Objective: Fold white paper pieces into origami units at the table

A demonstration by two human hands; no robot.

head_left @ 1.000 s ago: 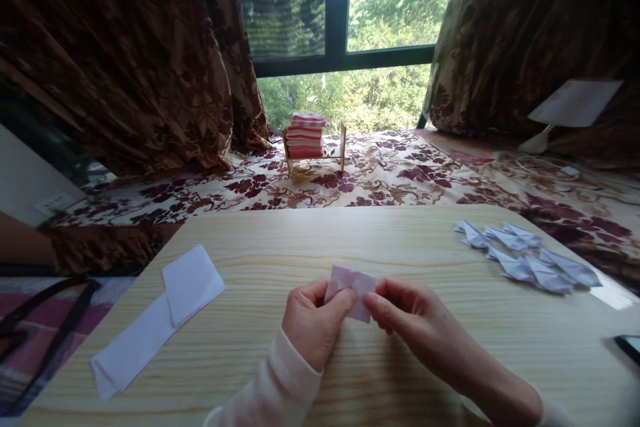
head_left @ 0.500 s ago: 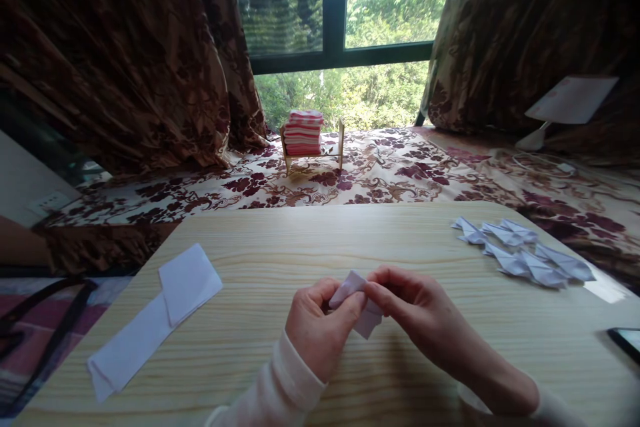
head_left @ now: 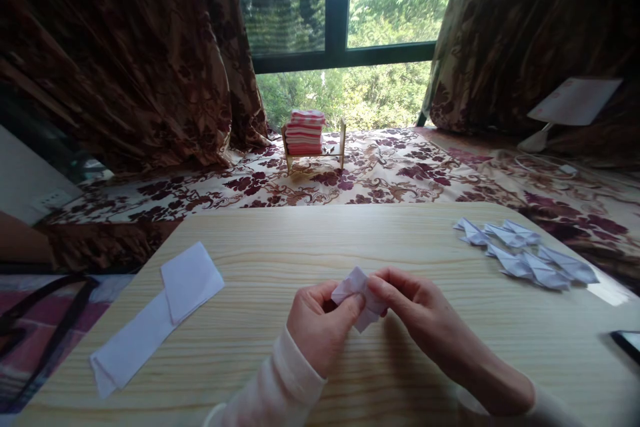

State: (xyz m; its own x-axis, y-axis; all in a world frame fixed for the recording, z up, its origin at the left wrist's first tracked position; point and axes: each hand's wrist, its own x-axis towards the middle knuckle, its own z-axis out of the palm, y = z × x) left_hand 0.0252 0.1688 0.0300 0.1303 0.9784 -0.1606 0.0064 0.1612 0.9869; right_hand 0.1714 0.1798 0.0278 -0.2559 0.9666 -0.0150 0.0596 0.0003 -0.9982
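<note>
A small, partly folded white paper piece [head_left: 358, 295] is pinched between both hands just above the wooden table [head_left: 310, 247]. My left hand [head_left: 320, 323] grips its left side with thumb and fingers closed. From the right, my right hand [head_left: 415, 313] pinches its upper edge. Much of the paper is hidden behind my fingers.
White paper strips [head_left: 155, 313] with a square sheet on top lie at the table's left. Several folded paper pieces [head_left: 525, 257] sit at the right. A phone corner [head_left: 631, 341] shows at the right edge. Beyond the table, a small wooden rack with striped cloths [head_left: 306, 137] stands on a floral cloth.
The flat rectangle of paper held a second ago has been folded and turned into a more crumpled, angled shape. My hands have closed in tighter on it.
</note>
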